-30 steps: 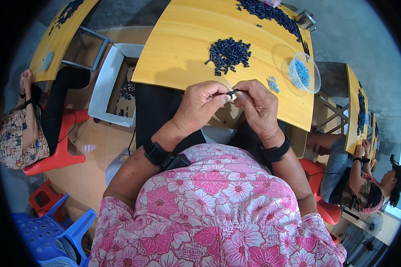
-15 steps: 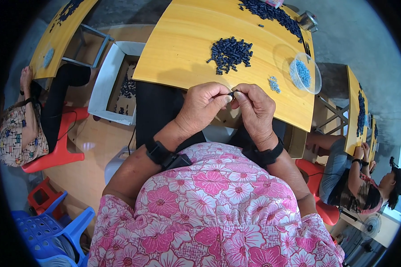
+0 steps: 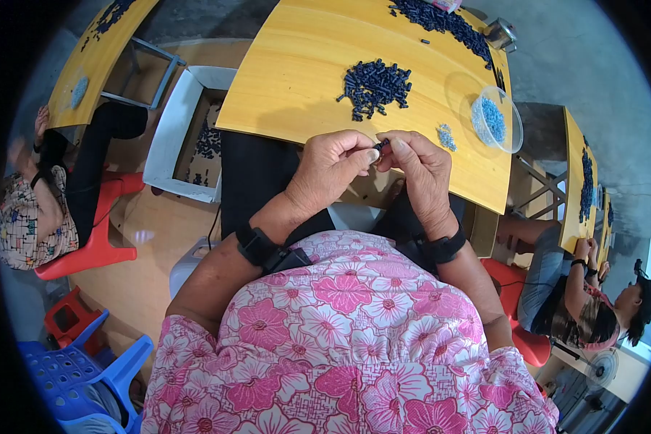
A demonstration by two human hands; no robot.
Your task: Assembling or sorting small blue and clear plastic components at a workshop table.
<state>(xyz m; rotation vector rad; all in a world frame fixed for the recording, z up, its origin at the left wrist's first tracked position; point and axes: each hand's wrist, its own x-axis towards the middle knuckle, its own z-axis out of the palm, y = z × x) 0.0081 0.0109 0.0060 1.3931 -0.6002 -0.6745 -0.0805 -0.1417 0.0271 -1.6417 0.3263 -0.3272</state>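
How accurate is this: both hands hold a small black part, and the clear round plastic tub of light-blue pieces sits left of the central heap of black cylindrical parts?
Wrong side: in the head view, the clear round plastic tub sits right of the central heap of black cylindrical parts. The left hand and right hand hold a small black part.

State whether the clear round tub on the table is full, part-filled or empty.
Part-filled: small light-blue pieces lie inside the clear tub, with bare clear wall showing beside them.
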